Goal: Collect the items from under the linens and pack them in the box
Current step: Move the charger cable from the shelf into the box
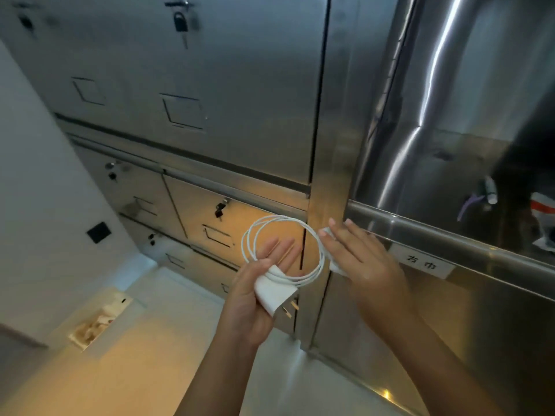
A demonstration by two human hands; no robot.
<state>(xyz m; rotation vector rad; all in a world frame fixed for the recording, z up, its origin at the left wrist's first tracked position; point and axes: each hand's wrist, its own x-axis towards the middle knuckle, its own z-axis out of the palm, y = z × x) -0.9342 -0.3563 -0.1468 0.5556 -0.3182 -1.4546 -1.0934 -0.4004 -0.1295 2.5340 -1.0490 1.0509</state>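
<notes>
Filling most of the view, a steel cabinet [240, 85] rises with several drawers, and beside it on the right stands a shiny steel door [450, 115] with bright reflections. A white wall [30, 175] closes the left side. Below lies a pale counter [150, 355], lit warm yellow, with a rectangular recess [99, 322] that holds crumpled cloth.

Both hands are raised in front of the cabinet, near each other. The left hand [255, 301] is palm up, its fingers straight, and its thumb pinches a white charger [271, 292] against the palm. The charger's metal prongs point to the lower right. The right hand [360, 259] shows its back. Its fingers are straight and close together, and they touch the right side of the cable [279, 217]. Something white shows under this palm, but it is too hidden to name. The cable is white and coiled in a round loop of a few turns. It stands up from the left palm, and its lower part goes under the thumb.

A white label [422, 264] with two dark characters sits on the rail at the right. A black square [98, 232] is on the wall. A padlock [180, 22] hangs on an upper drawer, and keys [220, 207] hang from a lower one.
</notes>
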